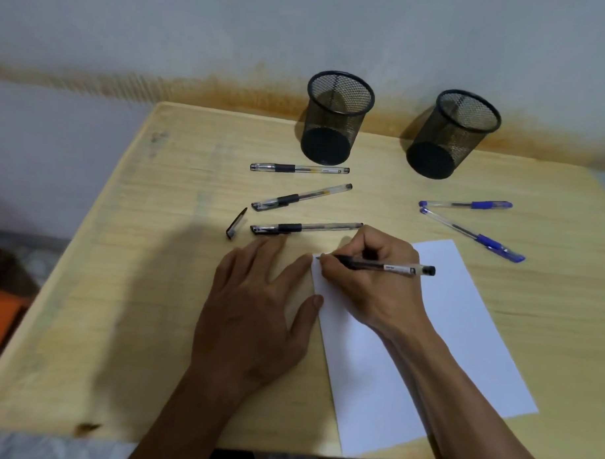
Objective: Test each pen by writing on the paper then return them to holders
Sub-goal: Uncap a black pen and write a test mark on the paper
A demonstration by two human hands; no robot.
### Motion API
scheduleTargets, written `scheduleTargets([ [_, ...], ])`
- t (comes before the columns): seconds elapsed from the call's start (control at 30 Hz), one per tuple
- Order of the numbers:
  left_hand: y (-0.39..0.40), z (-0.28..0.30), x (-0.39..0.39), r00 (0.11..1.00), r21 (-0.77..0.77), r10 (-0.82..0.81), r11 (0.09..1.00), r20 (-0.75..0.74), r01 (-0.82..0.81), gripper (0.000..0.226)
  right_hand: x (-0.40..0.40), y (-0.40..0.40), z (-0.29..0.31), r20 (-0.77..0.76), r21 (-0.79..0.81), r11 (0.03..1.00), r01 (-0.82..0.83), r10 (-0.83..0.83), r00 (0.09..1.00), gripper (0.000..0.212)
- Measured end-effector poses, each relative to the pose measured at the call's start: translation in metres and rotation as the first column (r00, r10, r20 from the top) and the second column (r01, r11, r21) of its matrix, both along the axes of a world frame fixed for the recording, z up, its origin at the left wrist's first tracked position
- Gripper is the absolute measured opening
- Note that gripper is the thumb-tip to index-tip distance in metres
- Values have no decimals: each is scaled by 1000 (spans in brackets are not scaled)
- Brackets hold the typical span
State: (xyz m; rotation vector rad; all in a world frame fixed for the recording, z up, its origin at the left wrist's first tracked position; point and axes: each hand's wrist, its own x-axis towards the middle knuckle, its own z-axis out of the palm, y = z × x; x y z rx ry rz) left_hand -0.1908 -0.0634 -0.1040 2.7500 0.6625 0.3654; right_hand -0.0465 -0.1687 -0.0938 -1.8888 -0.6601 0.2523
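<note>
Right hand (371,283) gripping black pen (378,265), tip at paper's (462,338) far-left corner; left hand (253,313) flat, fingers spread, beside it.

Dim, soft light throws shadows leftward from the mesh holders (337,119); wide-angle edges bend and blur slightly.

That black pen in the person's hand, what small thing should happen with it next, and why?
Probably a short stroke across the paper. The right hand grips the uncapped black pen with its tip at the sheet's top left corner, where no ink mark can be seen. The left hand lies flat beside the sheet, its thumb at the edge. Both mesh holders look empty.
</note>
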Motion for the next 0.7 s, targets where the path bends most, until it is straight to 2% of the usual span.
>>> scheduleTargets([
  [0.47, -1, -1, -2, 1000, -43, 5, 999, 17, -4, 57, -1, 1, -1, 65, 21, 1000, -7, 6, 998, 30],
  [0.7, -2, 0, -2, 1000, -58, 9, 998, 24, -7, 57, -1, 1, 1, 14, 29, 1000, -1, 1, 1000, 30],
])
